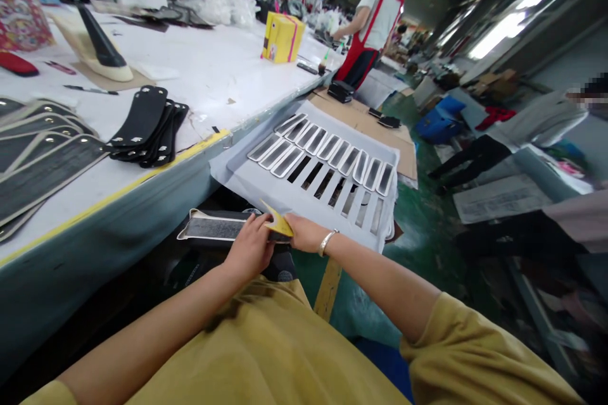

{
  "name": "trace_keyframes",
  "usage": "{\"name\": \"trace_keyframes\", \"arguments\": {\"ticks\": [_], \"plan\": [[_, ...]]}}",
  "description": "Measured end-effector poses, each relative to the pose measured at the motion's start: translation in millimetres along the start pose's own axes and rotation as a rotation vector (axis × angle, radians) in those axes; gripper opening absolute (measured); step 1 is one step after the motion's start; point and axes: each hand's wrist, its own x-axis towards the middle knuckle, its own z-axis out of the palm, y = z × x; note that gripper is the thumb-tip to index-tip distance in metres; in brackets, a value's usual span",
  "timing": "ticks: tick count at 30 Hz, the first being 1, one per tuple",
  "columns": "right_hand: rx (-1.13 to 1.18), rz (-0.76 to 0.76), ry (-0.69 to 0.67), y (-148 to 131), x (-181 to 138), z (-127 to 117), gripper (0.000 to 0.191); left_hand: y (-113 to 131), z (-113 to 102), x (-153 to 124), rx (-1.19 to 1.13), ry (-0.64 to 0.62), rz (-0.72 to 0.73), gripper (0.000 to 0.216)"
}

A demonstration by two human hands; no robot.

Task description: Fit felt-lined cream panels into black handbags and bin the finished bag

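Both hands meet low over my lap, beside the table edge. My left hand (251,247) is closed on a long dark grey strap piece with a pale border (213,228), fingers curled over its right end. My right hand (304,232), with a silver bracelet at the wrist, is closed at the same end of the strap piece. A small yellow piece (278,223) sticks up between the two hands. Just beyond the hands lies a grey slotted tray (266,186) with shiny strips (327,147) laid in its slots.
The white worktable (204,76) runs along my left, with a stack of black strap pieces (149,126), larger dark panels (42,164), a shoe last and a yellow box (282,37). A person in a red apron (375,19) stands farther along. Green floor and boxes lie at right.
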Motion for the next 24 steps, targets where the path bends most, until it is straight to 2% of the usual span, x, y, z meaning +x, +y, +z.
{"name": "trace_keyframes", "arguments": {"ticks": [1, 3, 7, 10, 15, 21, 24], "plan": [[0.080, -0.020, 0.058, 3.6, -2.6, -1.7, 0.027, 0.3, -2.1, -2.0, 0.057, 0.000, 0.030, 0.022], [0.367, -0.067, 0.258, 9.9, -9.7, -2.1, 0.024, -0.5, -4.4, -4.8, 0.141, -0.011, 0.049, 0.027], [1.193, -0.062, 0.824, 8.5, -21.8, 14.9, 0.028, -3.9, 1.0, -4.0, 0.195, -0.086, 0.018, 0.048], [1.613, -0.019, 1.051, -2.2, -20.4, 34.3, 0.035, -3.1, 9.0, 1.7, 0.194, -0.149, -0.026, 0.055], [1.789, 0.042, 1.173, -7.9, -2.9, 50.0, 0.039, 2.1, 14.9, 15.5, 0.202, -0.236, -0.111, 0.062], [1.861, 0.045, 1.168, -1.6, 13.1, 48.2, 0.038, 3.2, 12.9, 28.1, 0.186, -0.327, -0.156, 0.063], [1.815, 0.055, 1.164, -4.2, 18.3, 50.9, 0.036, 2.6, 13.4, 31.1, 0.175, -0.344, -0.172, 0.064]]}}
